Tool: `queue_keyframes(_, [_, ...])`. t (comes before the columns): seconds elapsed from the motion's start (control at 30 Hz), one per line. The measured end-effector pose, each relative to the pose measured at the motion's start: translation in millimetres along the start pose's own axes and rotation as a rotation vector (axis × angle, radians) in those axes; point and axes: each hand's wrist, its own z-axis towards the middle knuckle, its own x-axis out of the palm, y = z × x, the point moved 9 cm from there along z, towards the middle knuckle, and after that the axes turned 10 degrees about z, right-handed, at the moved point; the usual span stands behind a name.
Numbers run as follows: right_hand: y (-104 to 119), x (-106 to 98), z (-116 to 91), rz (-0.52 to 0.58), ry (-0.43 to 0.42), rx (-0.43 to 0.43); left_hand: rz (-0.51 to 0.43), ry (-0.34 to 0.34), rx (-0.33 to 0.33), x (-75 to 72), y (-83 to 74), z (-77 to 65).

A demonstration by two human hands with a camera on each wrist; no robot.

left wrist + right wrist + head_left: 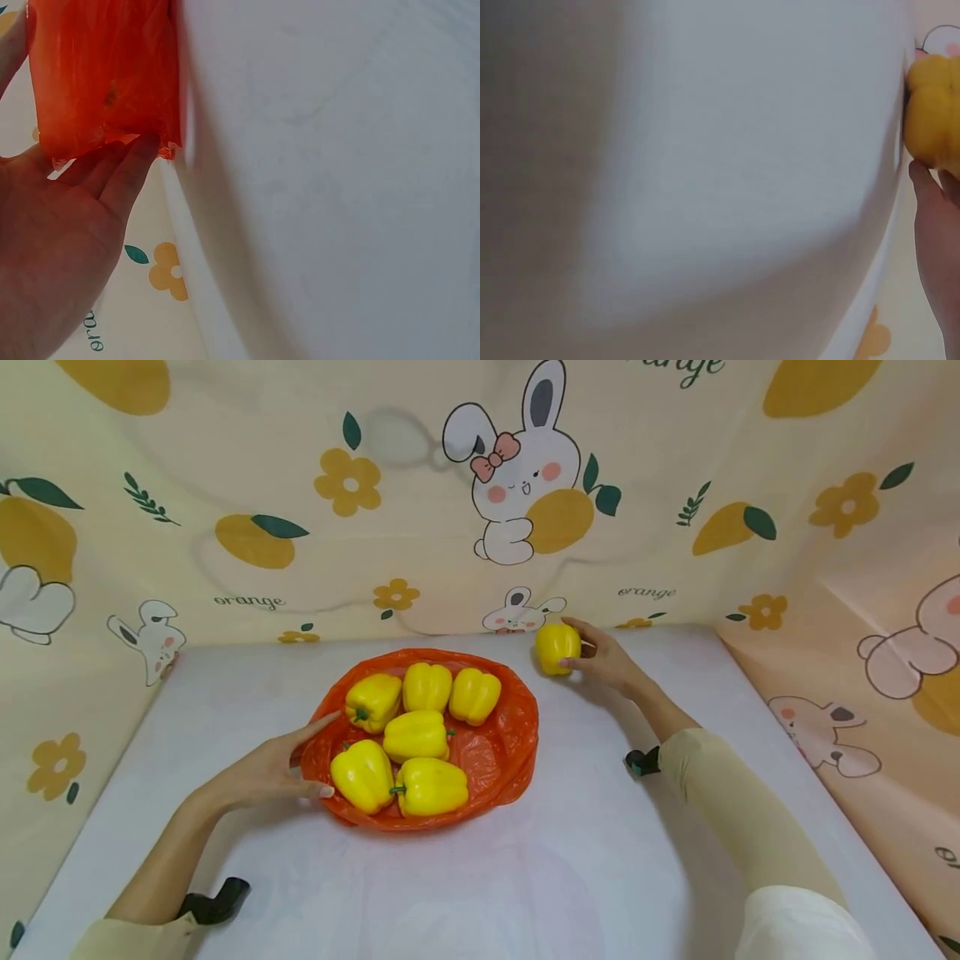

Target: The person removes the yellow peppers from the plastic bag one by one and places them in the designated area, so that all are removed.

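Note:
An orange-red plastic bag (487, 760), its mouth spread into a round rim, stands on the table with several yellow bell peppers (427, 787) inside. My left hand (262, 770) rests against the bag's left side, fingers and thumb spread along it. In the left wrist view, fingers of the left hand (67, 225) touch the bag (105, 82) near its base. Behind and right of the bag, my right hand (603, 658) holds another yellow bell pepper (557, 649) between thumb and fingers. The right wrist view shows this pepper (934, 112) close to the table surface, partly cut off.
A white table (480, 893) lies under everything. Cloth (420, 560) printed with rabbits, oranges and flowers rises behind it and on both sides. A black strap piece (217, 900) shows at the left wrist, another (642, 762) at the right.

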Motion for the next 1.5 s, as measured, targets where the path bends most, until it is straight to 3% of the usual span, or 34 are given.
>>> queue_keyframes(0.3, [11,2,-6,0.036,-0.001,0.000,0.003,-0.003,0.030,-2.4,-4.9,2.3])
queue_keyframes(0.67, [44,2,-12,-0.048,-0.073,-0.200,-0.003,0.008,0.005,-2.7,-3.0,4.7])
queue_keyframes(0.83, [61,10,-18,-0.105,-0.082,-0.247,-0.003,0.005,0.005,-2.1,-3.1,4.8])
queue_keyframes(0.93, [60,12,-17,-0.094,-0.090,-0.274,-0.001,0.008,0.003,-1.7,-4.4,4.9])
queue_keyframes(1.07, [55,19,-16,-0.066,-0.079,-0.306,-0.004,0.010,-0.006,-0.6,-3.9,4.0])
queue_keyframes(1.5, [81,62,-34,-0.030,0.035,-0.423,-0.015,0.007,-0.014,2.3,-0.5,1.0])
